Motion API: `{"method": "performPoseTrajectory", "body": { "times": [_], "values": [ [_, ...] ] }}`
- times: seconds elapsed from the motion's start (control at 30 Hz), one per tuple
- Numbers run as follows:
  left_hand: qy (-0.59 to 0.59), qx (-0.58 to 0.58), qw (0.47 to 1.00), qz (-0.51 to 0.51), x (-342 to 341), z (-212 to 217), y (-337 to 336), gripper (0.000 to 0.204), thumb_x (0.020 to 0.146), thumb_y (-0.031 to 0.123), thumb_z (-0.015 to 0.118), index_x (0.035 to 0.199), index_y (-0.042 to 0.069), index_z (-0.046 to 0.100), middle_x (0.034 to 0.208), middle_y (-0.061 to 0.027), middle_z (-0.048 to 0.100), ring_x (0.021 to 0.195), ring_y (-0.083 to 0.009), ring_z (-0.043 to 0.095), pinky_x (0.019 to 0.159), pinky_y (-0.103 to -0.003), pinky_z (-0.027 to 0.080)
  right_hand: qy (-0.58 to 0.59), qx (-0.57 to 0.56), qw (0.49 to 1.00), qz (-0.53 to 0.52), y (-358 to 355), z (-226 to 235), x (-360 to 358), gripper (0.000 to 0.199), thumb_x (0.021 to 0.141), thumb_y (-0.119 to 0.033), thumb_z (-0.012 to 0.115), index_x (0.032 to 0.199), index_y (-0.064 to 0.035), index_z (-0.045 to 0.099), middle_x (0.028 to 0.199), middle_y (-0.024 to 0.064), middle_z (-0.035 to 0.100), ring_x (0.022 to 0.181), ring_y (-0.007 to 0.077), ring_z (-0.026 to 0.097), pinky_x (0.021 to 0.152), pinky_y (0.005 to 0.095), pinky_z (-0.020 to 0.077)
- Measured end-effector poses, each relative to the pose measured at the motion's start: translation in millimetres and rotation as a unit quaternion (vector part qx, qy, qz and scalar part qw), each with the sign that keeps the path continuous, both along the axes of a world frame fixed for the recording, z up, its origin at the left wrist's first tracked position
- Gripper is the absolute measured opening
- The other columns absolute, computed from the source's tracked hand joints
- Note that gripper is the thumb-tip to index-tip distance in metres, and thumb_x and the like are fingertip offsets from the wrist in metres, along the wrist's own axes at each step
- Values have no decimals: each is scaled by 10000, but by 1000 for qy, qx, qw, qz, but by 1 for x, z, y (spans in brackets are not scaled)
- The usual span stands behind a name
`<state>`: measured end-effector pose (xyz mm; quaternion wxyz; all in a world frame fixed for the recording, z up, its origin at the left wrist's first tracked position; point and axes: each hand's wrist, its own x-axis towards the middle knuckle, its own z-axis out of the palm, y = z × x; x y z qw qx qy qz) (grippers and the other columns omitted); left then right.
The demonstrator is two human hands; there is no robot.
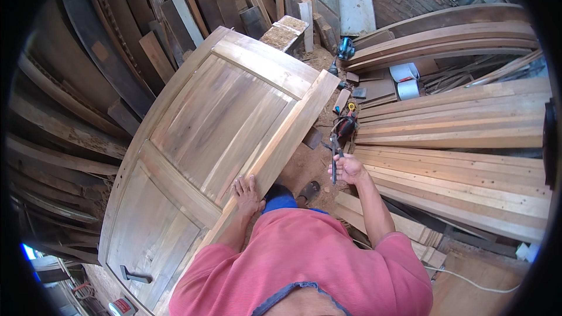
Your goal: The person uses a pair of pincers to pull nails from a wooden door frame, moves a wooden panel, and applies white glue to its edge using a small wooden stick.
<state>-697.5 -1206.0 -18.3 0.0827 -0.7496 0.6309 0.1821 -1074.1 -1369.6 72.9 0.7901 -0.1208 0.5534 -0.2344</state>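
Note:
A large wooden panelled door (199, 123) with a curved outer edge lies before me. Along its right side runs a long pale wooden rail (293, 120). My left hand (248, 196) rests on that rail, fingers spread and holding nothing. Off the door's right side, my right hand (349, 169) is closed around a dark plier-like tool (334, 167), held upright in the air. The exact kind of tool is too small to make out. On the door's near left corner lies a dark L-shaped tool (134, 275).
Long stacked boards (451, 134) fill the right side. Curved planks (439, 35) are piled behind them. Dark boards (76, 82) lean at the left. On the floor are a blue power tool (346, 49), a dark red one (346, 126) and white containers (406, 81).

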Motion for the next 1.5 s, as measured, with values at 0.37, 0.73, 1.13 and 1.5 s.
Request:
{"method": "performPoseTrajectory", "body": {
  "times": [0.37, 0.73, 1.13, 1.5],
  "values": [
    [-17, -113, 993, -10, -7, -15, -4, 959, 776, 550, 664, 1540, 147, 245, 1537, -283, 217, 1416, -491, 185, 1137, -638, 113, 17, 12, 996, 82, -216, -34, -17, 251, 848, -36, 551, 1074, -126, 491, 794, 125, 558, 815, 370, 656, 732, 589, 524],
    [41, -44, 994, 91, -56, -16, -94, 864, 815, 349, 644, 1559, 238, 218, 1578, -297, 90, 1429, -535, 112, 1128, -678, 68, 87, 114, 907, 396, -379, 12, 9, 257, 883, -72, 493, 1135, -26, 470, 1070, 238, 651, 1007, 416, 653, 873, 616, 501],
    [-33, 62, 980, 187, -83, 0, -125, 1009, 685, 183, 726, 1549, 256, 211, 1586, -278, 94, 1434, -524, 118, 1146, -655, 90, 27, 227, 837, 498, -463, 3, 13, 315, 782, -168, 668, 1087, -147, 590, 1188, 254, 613, 1091, 389, 584, 994, 727, 312],
    [187, 108, 950, 224, -106, 58, -253, 976, 806, 356, 741, 1547, 72, 171, 1553, -317, 197, 1444, -462, 201, 1165, -582, 196, 37, 139, 943, 301, -383, 6, 11, 254, 773, 154, 490, 900, -62, 533, 1052, 209, 690, 746, 222, 705, 713, 428, 627]
  ]
}}
